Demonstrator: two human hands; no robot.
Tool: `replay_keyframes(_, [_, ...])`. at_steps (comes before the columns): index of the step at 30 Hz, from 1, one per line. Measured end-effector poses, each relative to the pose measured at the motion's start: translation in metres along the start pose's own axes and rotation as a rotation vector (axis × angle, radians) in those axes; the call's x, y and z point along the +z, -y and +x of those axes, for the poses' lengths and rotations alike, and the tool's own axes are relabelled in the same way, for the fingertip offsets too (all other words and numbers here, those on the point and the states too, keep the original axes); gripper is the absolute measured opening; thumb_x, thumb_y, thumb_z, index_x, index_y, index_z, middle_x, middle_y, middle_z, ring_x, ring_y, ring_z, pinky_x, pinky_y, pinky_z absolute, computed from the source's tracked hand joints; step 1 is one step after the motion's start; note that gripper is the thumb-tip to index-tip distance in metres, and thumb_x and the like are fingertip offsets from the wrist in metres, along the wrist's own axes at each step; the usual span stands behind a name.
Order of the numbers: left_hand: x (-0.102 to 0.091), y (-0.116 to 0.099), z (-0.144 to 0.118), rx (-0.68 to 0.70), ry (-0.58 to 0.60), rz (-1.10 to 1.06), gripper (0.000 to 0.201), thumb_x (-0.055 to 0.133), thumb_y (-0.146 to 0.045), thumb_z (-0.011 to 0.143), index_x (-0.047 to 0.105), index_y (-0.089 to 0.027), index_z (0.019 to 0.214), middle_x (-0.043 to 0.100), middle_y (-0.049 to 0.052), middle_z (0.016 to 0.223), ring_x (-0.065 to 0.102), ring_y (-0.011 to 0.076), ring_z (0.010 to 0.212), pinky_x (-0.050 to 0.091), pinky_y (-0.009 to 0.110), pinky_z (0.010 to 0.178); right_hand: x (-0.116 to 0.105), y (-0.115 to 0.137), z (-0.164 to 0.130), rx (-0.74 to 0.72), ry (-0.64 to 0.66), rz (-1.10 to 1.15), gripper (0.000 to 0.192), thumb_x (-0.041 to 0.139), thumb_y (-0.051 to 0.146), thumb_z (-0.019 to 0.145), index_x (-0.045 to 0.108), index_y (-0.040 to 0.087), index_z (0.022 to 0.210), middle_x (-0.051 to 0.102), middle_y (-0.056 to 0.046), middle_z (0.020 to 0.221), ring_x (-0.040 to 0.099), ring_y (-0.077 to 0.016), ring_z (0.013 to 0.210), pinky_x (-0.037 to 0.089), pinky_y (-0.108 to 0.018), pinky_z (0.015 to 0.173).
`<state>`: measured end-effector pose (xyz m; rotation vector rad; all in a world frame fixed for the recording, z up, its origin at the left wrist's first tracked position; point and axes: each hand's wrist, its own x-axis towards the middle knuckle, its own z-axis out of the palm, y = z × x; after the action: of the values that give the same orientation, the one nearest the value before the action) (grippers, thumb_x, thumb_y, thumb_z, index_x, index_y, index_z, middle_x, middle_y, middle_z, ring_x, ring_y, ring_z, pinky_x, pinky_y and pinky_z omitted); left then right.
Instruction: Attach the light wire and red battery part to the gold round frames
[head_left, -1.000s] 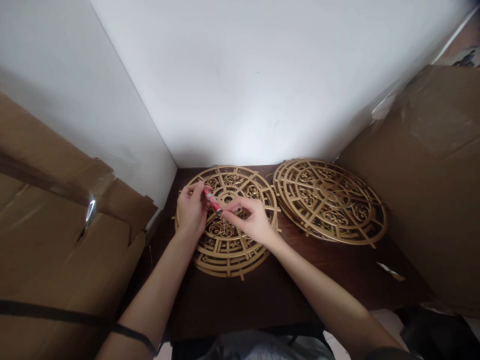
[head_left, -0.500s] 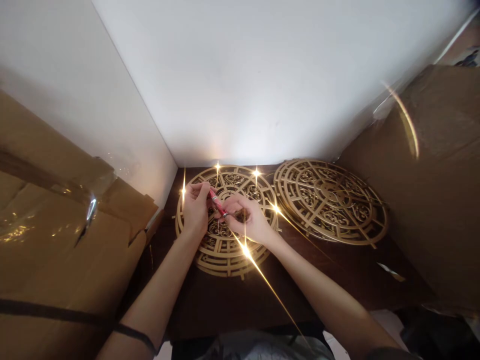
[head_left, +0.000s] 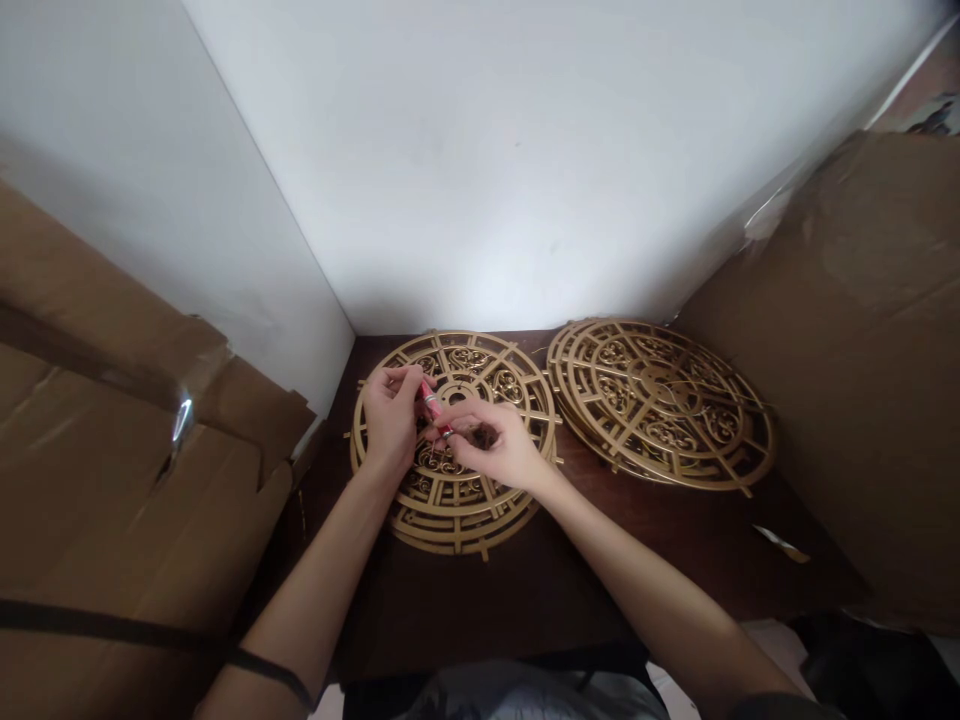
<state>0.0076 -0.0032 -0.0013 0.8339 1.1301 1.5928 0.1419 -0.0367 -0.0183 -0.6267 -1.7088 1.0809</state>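
Note:
Between my two hands, over the left gold openwork disc (head_left: 469, 499), is a small red cylinder (head_left: 431, 402) with silvery parts; its exact kind cannot be made out. My left hand (head_left: 393, 408) has its fingers closed around the upper end. At the lower end, my right hand (head_left: 487, 436) pinches it with thumb and fingers. The disc lies flat on top of another like it, with scrollwork panels and a central ring. Part of its left and middle is hidden behind my hands.
A second stack of gold discs (head_left: 679, 473) lies to the right on the dark brown table (head_left: 465, 610). A small knife-like blade (head_left: 781, 543) rests near the right edge. Cardboard boxes (head_left: 135, 500) flank both sides, and a white wall (head_left: 510, 180) rises behind.
The several bright yellow lights that shone around the left disc are now dark. My right hand's fingers have shifted slightly left along the red cylinder; my left hand has hardly moved.

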Motion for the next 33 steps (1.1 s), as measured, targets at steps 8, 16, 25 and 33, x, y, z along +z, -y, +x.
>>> replay_keyframes(8, [-0.001,0.000,0.000,-0.018,0.001,0.010,0.023,0.067,-0.028,0.068,0.050,-0.014,0.073,0.061,-0.002,0.061,0.046,0.0050,0.038,0.036,0.017,0.037,0.001,-0.003,0.000,0.000,-0.031,-0.026,0.015,0.057,0.015,0.078,0.065,0.015,0.091,0.070,-0.005,0.081,0.069,-0.0160,0.073,0.056,-0.028,0.067])
replay_keyframes(16, [0.000,0.000,-0.001,-0.021,0.003,0.056,0.024,0.069,-0.029,0.068,0.052,-0.013,0.074,0.061,-0.001,0.061,0.046,0.0052,0.041,0.035,0.017,0.040,-0.001,0.005,0.001,-0.012,0.038,-0.177,0.021,0.054,0.014,0.079,0.064,0.016,0.097,0.069,-0.001,0.075,0.065,-0.0113,0.066,0.052,-0.022,0.065])
replay_keyframes(25, [-0.004,0.006,0.002,0.023,0.069,0.149,0.024,0.069,-0.032,0.070,0.056,-0.013,0.077,0.062,0.001,0.064,0.051,0.0066,0.047,0.037,0.017,0.044,-0.002,0.007,0.000,-0.075,0.108,-0.342,0.026,0.053,0.014,0.079,0.069,0.020,0.098,0.068,0.001,0.068,0.054,-0.0081,0.052,0.045,-0.019,0.056])
replay_keyframes(33, [-0.005,0.004,0.000,-0.019,0.085,0.148,0.025,0.069,-0.033,0.069,0.055,-0.013,0.078,0.063,0.001,0.064,0.048,0.0062,0.042,0.036,0.018,0.041,0.000,0.005,-0.001,0.030,0.088,-0.275,0.023,0.053,0.013,0.076,0.068,0.020,0.092,0.065,0.002,0.068,0.061,-0.0106,0.062,0.049,-0.020,0.062])
